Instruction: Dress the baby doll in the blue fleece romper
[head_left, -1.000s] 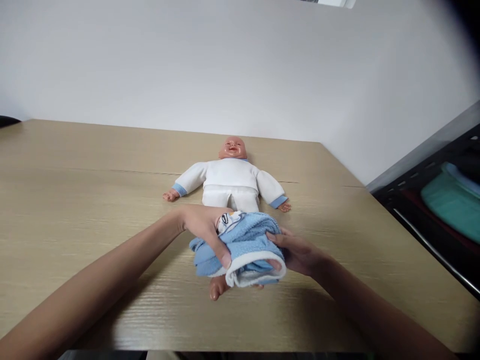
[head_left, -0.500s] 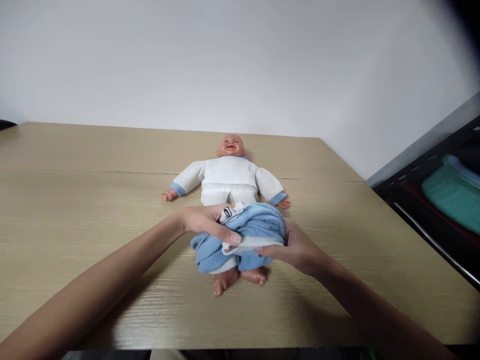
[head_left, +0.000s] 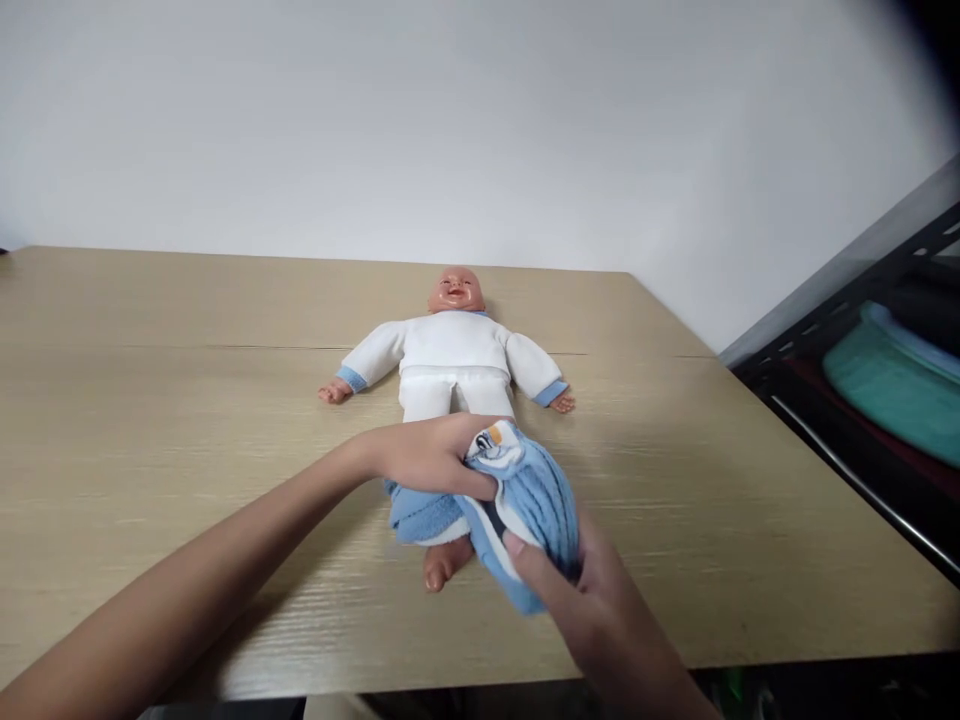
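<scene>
A baby doll (head_left: 454, 345) with a white cloth body and blue cuffs lies on its back, head at the far end. Bunched over its lower legs are light blue fleece trousers (head_left: 544, 495) with white edging and a small printed patch. One gathered part sits around the leg on the left, whose bare foot (head_left: 442, 565) pokes out below. My left hand (head_left: 439, 455) is closed on the cloth near the patch, thumb at the opening. My right hand (head_left: 577, 575) grips the bunched cloth from the right, thumb on the white edge. The doll's other foot is hidden.
The doll lies on a wooden table (head_left: 187, 420) with a seam across it and a front edge close to me. Behind stands a plain pale wall (head_left: 375, 130). At the right is a black rack (head_left: 840, 420) holding a green item (head_left: 892, 385).
The bunched right side of the trousers has been tilted and pulled toward me, covering the foot on the right. My right hand has turned and dropped lower; my left thumb now sits at the opening.
</scene>
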